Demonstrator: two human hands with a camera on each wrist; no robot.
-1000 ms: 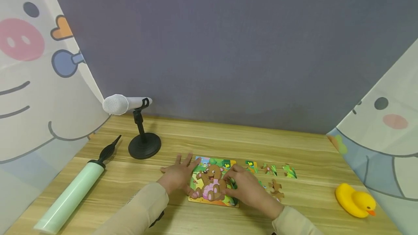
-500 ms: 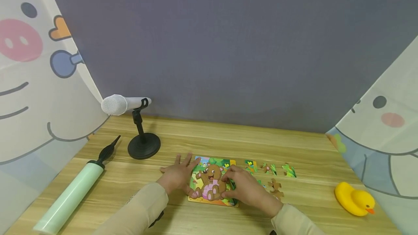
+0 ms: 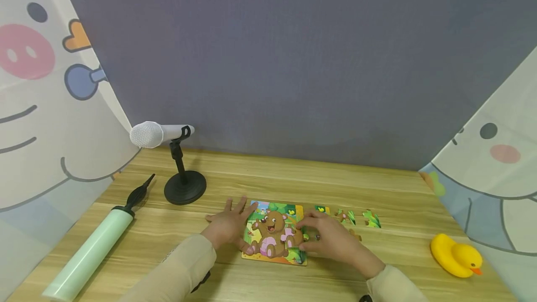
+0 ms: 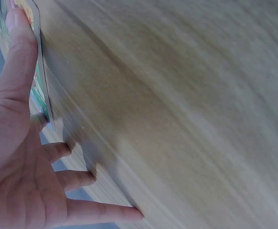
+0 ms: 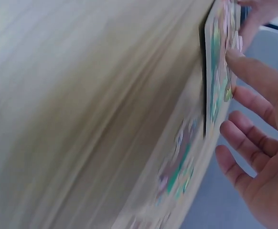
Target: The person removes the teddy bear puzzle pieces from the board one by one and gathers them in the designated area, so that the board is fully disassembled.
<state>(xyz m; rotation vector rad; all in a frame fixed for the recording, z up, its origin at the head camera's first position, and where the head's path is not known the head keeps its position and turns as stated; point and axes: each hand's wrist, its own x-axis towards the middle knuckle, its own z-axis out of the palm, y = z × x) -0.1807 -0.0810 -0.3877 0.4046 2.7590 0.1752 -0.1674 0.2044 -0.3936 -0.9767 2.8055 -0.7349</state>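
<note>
A bear jigsaw puzzle [image 3: 270, 248] lies flat in its frame on the wooden table. My left hand [image 3: 226, 227] spreads its fingers at the puzzle's left side; in the left wrist view the thumb [image 4: 19, 52] rests on the edge, with other fingertips on the wood. Over the right part of the picture, my right hand [image 3: 329, 239] pinches a brown and pink puzzle piece [image 3: 290, 235] between thumb and index finger. In the right wrist view its other fingers [image 5: 246, 143] are loosely bent, and the piece is largely hidden.
Several loose puzzle pieces [image 3: 371, 219] lie right of the frame, some behind my right hand. Farther right sits a yellow rubber duck [image 3: 455, 256]. At left are a white microphone [image 3: 161, 134] on a black stand [image 3: 185, 186] and a pale green hand pump [image 3: 90, 255].
My right hand has shifted right, bringing the brown and pink puzzle piece away from the bear's middle and uncovering green there. The left hand stays in place.
</note>
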